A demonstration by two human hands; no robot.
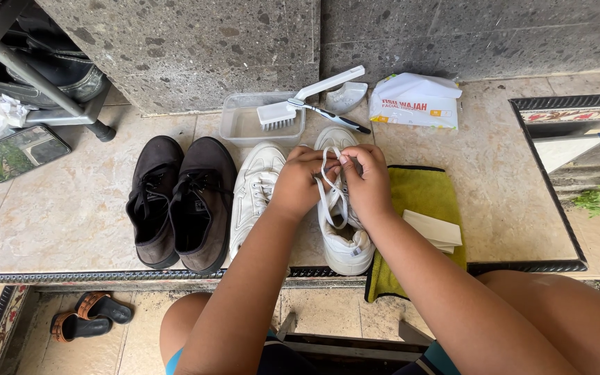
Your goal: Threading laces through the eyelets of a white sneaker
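Bare knees and two forearms fill the bottom of the view, and both arms reach forward to a white shoe (345, 239) that stands on a tiled ledge (71, 215). Left hand (298, 182) has its fingers curled and pinching a white lace (328, 182) of this shoe; right hand (366, 179) is also curled, with its fingertips pinching the same lace from the other side. Both hands are close together, just above the front part of the shoe. Part of this shoe rests on a green cloth (428, 198), and a folded white paper (435, 230) lies on that cloth. Second white shoe (255, 191) lies just beside the left hand, and a pair of dark brown shoes (182, 201) stands to the left of it. Behind the shoes, near the stone wall, there is a clear plastic tub (244, 121) with a white brush (293, 107) resting on its rim, a toothbrush (335, 119) beside it, and a white pack of tissues (414, 101). On the lower floor at the left lies a pair of sandals (88, 316).
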